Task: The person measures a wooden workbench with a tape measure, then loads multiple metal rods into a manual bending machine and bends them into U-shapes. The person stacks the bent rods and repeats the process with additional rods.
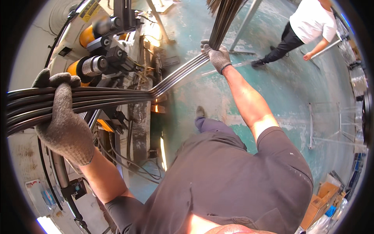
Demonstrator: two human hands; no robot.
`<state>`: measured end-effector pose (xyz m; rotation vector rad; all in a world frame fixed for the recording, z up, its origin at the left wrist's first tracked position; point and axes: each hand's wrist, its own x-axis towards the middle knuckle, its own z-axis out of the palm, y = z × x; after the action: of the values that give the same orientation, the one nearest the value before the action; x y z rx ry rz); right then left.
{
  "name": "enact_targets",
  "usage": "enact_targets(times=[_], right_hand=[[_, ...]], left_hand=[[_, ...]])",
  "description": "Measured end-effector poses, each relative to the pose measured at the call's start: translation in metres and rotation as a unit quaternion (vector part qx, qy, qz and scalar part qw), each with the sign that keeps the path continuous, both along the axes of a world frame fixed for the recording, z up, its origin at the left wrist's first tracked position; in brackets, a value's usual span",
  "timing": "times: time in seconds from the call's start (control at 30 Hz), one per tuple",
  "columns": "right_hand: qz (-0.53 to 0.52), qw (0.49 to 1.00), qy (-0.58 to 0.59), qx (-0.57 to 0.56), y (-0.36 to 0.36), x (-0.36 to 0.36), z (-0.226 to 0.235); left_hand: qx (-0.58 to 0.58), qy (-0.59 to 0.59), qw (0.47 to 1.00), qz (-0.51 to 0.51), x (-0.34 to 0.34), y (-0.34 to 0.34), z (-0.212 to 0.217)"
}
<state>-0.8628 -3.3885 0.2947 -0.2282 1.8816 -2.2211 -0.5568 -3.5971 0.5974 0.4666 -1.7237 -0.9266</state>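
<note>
Several dark, shiny metal tubes (pixel 117 95) lie side by side in a bundle across the upper left. They bend near the machine, slant up to the right, then bend again toward the top edge. My left hand (pixel 64 121), in a grey knit glove, is closed around the bundle near its left end, with fingers hooked over the top. Close to the upper bend, my right hand (pixel 219 56) grips the tubes in a matching glove, arm stretched out. The tubes' left end runs out of the picture.
A machine with orange-and-black cylinders (pixel 87 68) stands beyond the tubes on the left, with cables (pixel 136 167) hanging below. At upper right a person in a white shirt (pixel 311 23) stands on the green floor (pixel 272 97). Metal frames (pixel 311 124) and cardboard boxes (pixel 321 199) lie right.
</note>
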Motion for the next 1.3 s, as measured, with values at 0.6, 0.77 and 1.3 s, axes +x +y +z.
enact_targets(times=[0.6, 0.77, 1.3], right_hand=[[-0.051, 0.983, 0.155, -0.078, 0.181, -0.028, 0.082], [-0.091, 0.98, 0.164, -0.063, 0.249, -0.044, 0.066], [-0.288, 0.949, 0.093, 0.083, 0.386, -0.054, 0.001]], left_hand=[[0.06, -0.036, 0.98, -0.184, -0.08, 0.167, -0.138], [0.082, -0.08, 0.977, -0.177, -0.134, 0.2, -0.216], [0.205, -0.06, 0.936, -0.28, -0.283, 0.29, -0.298]])
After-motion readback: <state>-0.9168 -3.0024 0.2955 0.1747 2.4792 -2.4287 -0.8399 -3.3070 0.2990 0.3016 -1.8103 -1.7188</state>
